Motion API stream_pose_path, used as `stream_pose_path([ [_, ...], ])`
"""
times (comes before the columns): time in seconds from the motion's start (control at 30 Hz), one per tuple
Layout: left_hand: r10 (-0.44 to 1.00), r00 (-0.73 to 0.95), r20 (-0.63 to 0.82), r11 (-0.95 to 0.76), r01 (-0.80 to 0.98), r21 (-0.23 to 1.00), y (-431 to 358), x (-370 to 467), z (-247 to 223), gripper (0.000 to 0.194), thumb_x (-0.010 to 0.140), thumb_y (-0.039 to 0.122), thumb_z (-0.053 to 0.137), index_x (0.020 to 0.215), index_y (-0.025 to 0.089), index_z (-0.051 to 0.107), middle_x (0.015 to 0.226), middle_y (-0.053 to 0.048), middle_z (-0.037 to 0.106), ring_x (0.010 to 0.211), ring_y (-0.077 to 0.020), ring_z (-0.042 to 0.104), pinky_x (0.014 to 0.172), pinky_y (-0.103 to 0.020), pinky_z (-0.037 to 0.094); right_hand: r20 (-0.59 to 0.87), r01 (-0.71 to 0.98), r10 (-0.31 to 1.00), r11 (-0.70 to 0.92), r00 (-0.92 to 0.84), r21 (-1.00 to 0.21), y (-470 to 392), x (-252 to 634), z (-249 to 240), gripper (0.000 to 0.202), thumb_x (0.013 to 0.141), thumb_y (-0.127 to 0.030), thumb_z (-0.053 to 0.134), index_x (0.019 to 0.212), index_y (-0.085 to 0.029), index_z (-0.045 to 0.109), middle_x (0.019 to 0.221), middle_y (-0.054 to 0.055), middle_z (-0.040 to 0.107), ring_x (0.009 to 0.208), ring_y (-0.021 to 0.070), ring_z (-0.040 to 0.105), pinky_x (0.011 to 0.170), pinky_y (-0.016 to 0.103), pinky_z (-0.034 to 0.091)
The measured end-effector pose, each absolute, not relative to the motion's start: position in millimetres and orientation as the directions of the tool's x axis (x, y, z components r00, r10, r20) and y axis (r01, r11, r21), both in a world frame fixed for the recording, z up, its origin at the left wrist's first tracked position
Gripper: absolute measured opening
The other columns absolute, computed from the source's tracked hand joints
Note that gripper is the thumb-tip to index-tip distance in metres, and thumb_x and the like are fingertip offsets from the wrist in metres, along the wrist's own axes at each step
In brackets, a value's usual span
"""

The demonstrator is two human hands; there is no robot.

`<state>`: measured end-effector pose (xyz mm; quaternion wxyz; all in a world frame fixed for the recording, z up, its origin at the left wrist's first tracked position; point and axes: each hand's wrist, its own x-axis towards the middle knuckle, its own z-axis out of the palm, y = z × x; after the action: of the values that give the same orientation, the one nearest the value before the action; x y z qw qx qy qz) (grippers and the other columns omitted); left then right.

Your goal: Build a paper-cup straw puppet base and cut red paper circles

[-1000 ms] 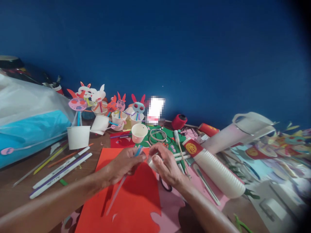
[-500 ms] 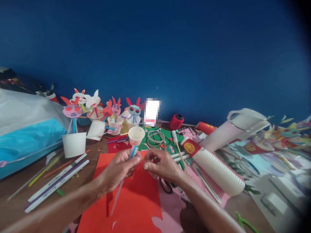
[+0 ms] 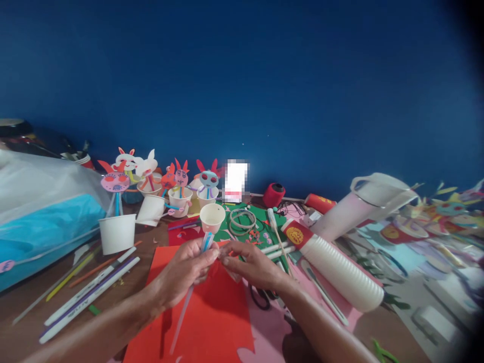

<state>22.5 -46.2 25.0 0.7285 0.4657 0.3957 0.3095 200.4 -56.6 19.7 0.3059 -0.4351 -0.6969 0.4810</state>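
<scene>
My left hand (image 3: 192,262) is closed around a thin stick or straw (image 3: 181,320) whose blue-and-white upper end (image 3: 207,241) rises above the fingers. Its pale lower length slants down over the red paper (image 3: 212,322). Close beside it, my right hand (image 3: 245,259) has thumb and fingertips pinched together near my left fingertips; whatever they hold is too small to make out. Just beyond my hands stands a small white cup (image 3: 212,218).
Cups with paper animal faces (image 3: 181,176) line the back left. Markers (image 3: 91,297) lie at left near a blue-and-white bag (image 3: 49,212). Stacked white cups (image 3: 340,267), a pitcher (image 3: 351,206) and scissors (image 3: 260,297) are at right.
My right hand has come closer to my left, and its fingertips now almost meet the left ones. The whole view has shifted slightly, with things appearing lower.
</scene>
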Motion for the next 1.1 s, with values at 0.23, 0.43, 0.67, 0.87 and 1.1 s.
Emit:
stream_pose_path([
  [0.23, 0.835, 0.464, -0.295, 0.386, -0.112, 0.916, -46.2, 24.2, 30.2, 0.021, 0.08, 0.036, 0.054, 0.078, 0.018, 0.044, 0.05, 0.011, 0.027, 0.04, -0.0034, 0.018, 0.038, -0.016, 0.014, 0.194, 0.143, 0.935, 0.245, -0.296, -0.959, -59.5, 189.9, 10.5, 0.02, 0.085, -0.033, 0.049, 0.078, -0.016, 0.06, 0.082, 0.003, 0.06, 0.079, 0.0134, 0.055, 0.073, 0.024, 0.042],
  [0.43, 0.791, 0.535, -0.297, 0.436, -0.152, 0.887, -43.3, 20.3, 26.8, 0.021, 0.081, 0.037, 0.054, 0.087, 0.016, 0.051, 0.054, 0.01, 0.029, 0.041, -0.0031, 0.022, 0.04, -0.017, 0.016, 0.027, 0.159, 0.982, 0.058, -0.189, -0.986, -55.6, 195.1, 11.5, 0.026, 0.082, -0.036, 0.051, 0.071, -0.014, 0.061, 0.063, -0.002, 0.054, 0.053, 0.0078, 0.045, 0.05, 0.018, 0.034],
  [0.67, 0.783, 0.549, -0.293, 0.449, -0.172, 0.877, -40.5, 20.1, 23.5, 0.026, 0.082, 0.037, 0.052, 0.097, 0.016, 0.053, 0.057, 0.008, 0.033, 0.041, -0.0032, 0.025, 0.041, -0.019, 0.015, 0.039, 0.282, 0.992, 0.071, -0.119, -0.957, -52.5, 201.7, 25.9, 0.023, 0.082, -0.029, 0.049, 0.073, -0.015, 0.065, 0.059, -0.001, 0.053, 0.05, 0.0082, 0.043, 0.045, 0.018, 0.032],
  [0.87, 0.811, 0.498, -0.306, 0.41, -0.11, 0.906, -36.8, 20.0, 21.4, 0.022, 0.083, 0.036, 0.05, 0.092, 0.016, 0.053, 0.057, 0.008, 0.038, 0.04, -0.0032, 0.032, 0.04, -0.017, 0.021, 0.071, 0.296, 0.995, 0.088, -0.067, -0.951, -50.9, 210.6, 36.7, 0.021, 0.08, -0.024, 0.05, 0.072, -0.015, 0.067, 0.066, 0.001, 0.061, 0.062, 0.0115, 0.053, 0.056, 0.02, 0.04],
  [1.1, 0.84, 0.488, -0.236, 0.235, 0.064, 0.97, -44.3, 28.3, 13.5, 0.033, 0.08, 0.05, 0.048, 0.085, 0.017, 0.049, 0.053, 0.007, 0.043, 0.039, -0.007, 0.038, 0.04, -0.019, 0.032, 0.034, 0.175, 0.991, 0.056, -0.128, -0.983, -62.9, 191.7, 35.1, 0.02, 0.079, -0.023, 0.049, 0.072, -0.015, 0.066, 0.063, 0.0, 0.058, 0.052, 0.0081, 0.046, 0.045, 0.018, 0.033],
])
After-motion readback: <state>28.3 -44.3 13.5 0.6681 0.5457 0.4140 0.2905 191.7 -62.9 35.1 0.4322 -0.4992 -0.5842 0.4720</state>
